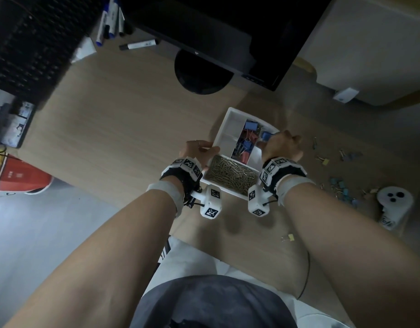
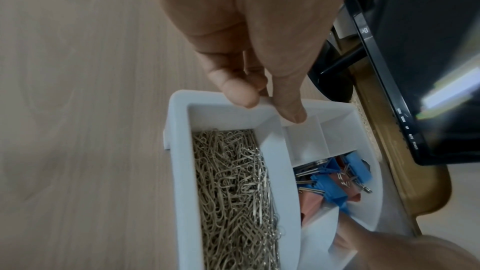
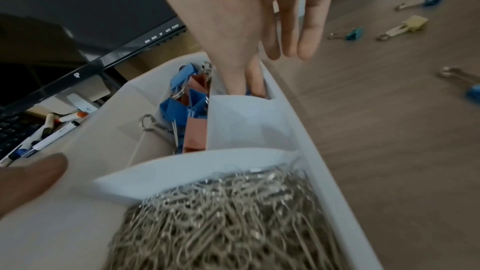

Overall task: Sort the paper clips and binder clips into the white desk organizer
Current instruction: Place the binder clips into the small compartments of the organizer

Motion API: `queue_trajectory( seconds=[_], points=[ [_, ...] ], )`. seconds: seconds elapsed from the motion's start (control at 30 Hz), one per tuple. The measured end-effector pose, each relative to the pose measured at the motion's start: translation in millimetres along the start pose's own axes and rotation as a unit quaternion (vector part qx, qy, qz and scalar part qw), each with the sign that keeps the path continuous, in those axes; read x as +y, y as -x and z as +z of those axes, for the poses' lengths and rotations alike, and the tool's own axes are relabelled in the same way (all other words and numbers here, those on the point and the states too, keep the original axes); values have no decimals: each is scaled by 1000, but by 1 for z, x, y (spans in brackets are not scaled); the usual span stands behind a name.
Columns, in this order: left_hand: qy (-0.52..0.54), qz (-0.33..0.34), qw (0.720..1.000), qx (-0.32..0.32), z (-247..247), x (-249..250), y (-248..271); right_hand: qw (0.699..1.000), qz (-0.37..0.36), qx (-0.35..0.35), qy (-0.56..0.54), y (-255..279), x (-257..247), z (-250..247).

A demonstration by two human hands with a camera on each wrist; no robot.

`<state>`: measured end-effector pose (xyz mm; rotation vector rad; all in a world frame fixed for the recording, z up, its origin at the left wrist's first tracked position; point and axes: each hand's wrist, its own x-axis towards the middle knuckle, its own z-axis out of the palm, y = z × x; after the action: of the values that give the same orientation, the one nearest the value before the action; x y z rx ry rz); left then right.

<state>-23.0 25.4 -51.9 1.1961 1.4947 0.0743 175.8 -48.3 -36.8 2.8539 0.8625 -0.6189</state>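
The white desk organizer (image 1: pixel 230 112) (image 2: pixel 179 151) (image 3: pixel 293 114) sits mid-desk. Its near compartment is full of silver paper clips (image 1: pixel 230 174) (image 2: pixel 233 192) (image 3: pixel 233 223). A middle compartment holds blue and pink binder clips (image 1: pixel 247 140) (image 2: pixel 335 174) (image 3: pixel 182 106). My left hand (image 1: pixel 197 150) (image 2: pixel 262 102) pinches the organizer's left rim, thumb inside. My right hand (image 1: pixel 275 143) (image 3: pixel 246 88) dips thumb and forefinger into a small right-side compartment, pinching a blue binder clip (image 1: pixel 266 136) that is mostly hidden. Several loose binder clips (image 1: pixel 341 183) (image 3: pixel 407 26) lie on the desk to the right.
A black monitor (image 1: pixel 216 31) on a round base (image 1: pixel 202 74) stands just behind the organizer. A keyboard (image 1: pixel 26 43) and markers (image 1: pixel 112 17) lie far left. A white cylinder (image 1: pixel 393 202) stands at the right; one yellow clip (image 1: pixel 288 237) lies near the front edge.
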Motion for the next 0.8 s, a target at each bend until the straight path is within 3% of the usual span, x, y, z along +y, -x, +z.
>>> queue_trajectory(
  seconds=[0.13,0.27,0.6,0.8],
  points=[
    [4,-3,1000,-7,-2,1,0,997,-11,-56,46,-14,-6,0],
    [15,-3,1000,-11,-3,-1,1,995,12,-102,-8,-17,-6,-1],
    [2,-4,1000,-6,-4,3,2,987,43,-107,-110,-11,3,-4],
    [8,-17,1000,-6,-2,3,2,985,26,-59,-160,8,11,-10]
  ],
)
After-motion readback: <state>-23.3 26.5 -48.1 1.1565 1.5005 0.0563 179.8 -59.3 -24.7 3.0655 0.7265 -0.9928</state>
